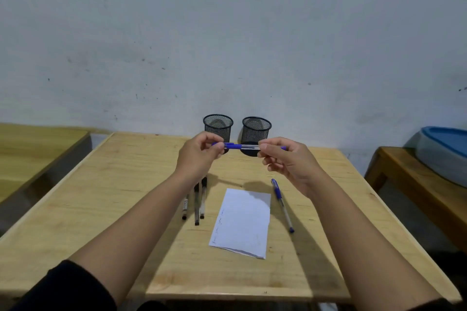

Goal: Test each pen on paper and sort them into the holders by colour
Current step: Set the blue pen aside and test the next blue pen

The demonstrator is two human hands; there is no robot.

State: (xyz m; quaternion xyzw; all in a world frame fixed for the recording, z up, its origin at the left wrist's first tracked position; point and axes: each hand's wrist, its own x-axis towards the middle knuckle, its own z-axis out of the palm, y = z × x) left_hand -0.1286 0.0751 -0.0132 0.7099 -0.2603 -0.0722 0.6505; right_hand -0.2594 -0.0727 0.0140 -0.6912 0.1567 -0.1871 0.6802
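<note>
Pale wooden bench [101, 209] fills the lower view, and nearest the person lies the sheet of paper [242, 222], square in front so either hand can reach it for a test stroke; faint scribbles run along its left edge. Left of the paper three black pens [197, 204] lie side by side, apart from a capped blue pen [282, 206] on its right, which looks like a rough grouping by colour ahead of sorting. Above these, both hands are raised over the bench: the left hand [199, 156] has its grip closed on the blue cap end of a second blue pen [238, 146], while the right hand [290, 161] pinches the clear barrel end, holding it level between them, most likely to pull the cap off or press it on; which cannot be told. Beyond the hands two black mesh holders [256, 129] stand close together at the bench's far edge against a scuffed wall [227, 33], both seemingly empty, awaiting one colour each.
</note>
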